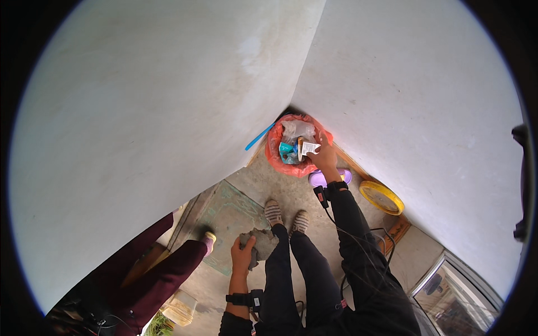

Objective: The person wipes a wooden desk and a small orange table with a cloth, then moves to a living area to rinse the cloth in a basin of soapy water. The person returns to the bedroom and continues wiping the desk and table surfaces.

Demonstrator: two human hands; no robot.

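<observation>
My left hand grips a ragged grey piece, perhaps cloth, in front of my left thigh. Over the right side of a bin lined with a red plastic bag, my right hand holds a small white printed piece at its fingers. Inside the bin lie a clear plastic bag, a teal wrapper and other litter. Part of the right hand's grasp is hidden from above.
The bin stands in a wall corner, beside a blue stick. Purple slippers and a round yellow-rimmed object lie along the right wall. A green-patterned mat is on the floor. Another person's legs are at left, near plastic containers.
</observation>
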